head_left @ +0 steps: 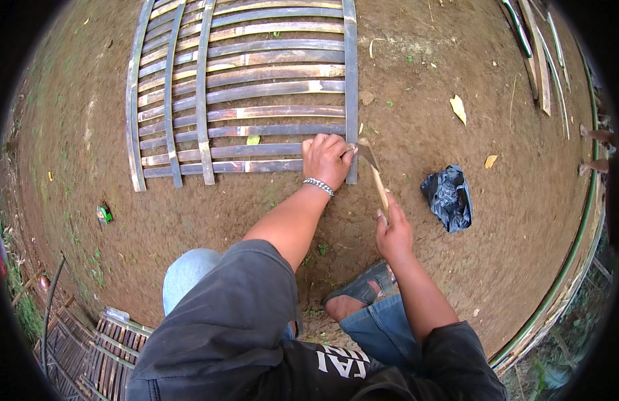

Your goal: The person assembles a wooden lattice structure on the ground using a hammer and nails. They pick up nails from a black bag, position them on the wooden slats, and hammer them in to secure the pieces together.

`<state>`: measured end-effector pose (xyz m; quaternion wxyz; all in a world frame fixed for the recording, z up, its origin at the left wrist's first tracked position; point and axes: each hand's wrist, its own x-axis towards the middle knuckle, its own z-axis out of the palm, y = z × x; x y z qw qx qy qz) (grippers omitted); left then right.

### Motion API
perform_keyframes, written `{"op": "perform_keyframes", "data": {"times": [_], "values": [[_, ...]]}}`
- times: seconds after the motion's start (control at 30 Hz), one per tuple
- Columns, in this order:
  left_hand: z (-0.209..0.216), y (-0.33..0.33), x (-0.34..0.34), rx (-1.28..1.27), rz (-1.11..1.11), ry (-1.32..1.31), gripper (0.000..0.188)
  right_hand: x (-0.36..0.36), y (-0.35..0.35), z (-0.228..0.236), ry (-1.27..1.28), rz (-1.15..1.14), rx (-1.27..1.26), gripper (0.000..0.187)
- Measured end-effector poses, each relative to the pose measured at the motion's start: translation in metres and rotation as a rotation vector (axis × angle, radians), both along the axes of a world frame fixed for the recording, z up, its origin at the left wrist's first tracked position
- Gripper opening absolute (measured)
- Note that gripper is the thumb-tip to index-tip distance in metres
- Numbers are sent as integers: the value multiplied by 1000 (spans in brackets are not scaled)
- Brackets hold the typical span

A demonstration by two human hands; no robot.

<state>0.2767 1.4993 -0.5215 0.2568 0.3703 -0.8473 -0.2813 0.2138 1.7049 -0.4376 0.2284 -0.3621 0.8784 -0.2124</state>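
A panel of split bamboo slats [276, 73] lies on the ground ahead of me, its long crosswise slats joined by several upright strips. My left hand [327, 160] is closed at the panel's near right corner, pressed against the right-hand upright strip [351, 87]. What its fingertips pinch is too small to make out. My right hand [395, 232] grips the wooden handle of a hammer [380, 187]. The hammer's head is close to my left fingertips, beside the strip's near end.
A crumpled black plastic bag [449, 198] lies to the right. At the left is a small green and black tape measure [104, 214]. Loose bamboo lengths [540, 63] lie at the far right. Another bamboo rack [112, 351] stands at lower left. A person's feet [593, 150] show at the right edge.
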Motion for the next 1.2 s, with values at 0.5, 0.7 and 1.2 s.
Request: {"op": "perform_keyframes", "data": {"times": [0.5, 0.7, 1.2], "values": [[3, -4, 7, 73, -49, -33, 23, 0, -1, 6, -34, -62, -55, 55], [18, -11, 15, 180, -197, -213, 62, 3, 3, -6, -49, -50, -65, 56], [8, -43, 23, -125, -431, -345, 64, 11, 0, -6, -87, -39, -61, 56]]}}
